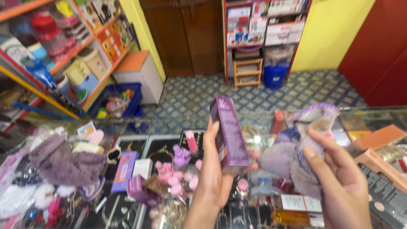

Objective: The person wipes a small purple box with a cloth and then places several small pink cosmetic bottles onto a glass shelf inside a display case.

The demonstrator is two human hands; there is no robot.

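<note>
My left hand (214, 178) holds a tall purple carton (229, 131) upright above a glass counter, fingers wrapped around its lower half. My right hand (339, 178) is beside it to the right, gripping a clear plastic packet (316, 121) with a purple edge and something fluffy and lilac inside. The two hands are apart, with the carton nearer the middle of the view.
The glass counter (254, 212) is crowded with small pink bottles (178, 178), purple boxes (125, 169), a fuzzy purple item (63, 163) at left and orange boxes (379, 138) at right. Behind are shelves of plasticware (55, 38), a blue basket (118, 101), a wooden stool (248, 72) and a blue bucket (274, 76).
</note>
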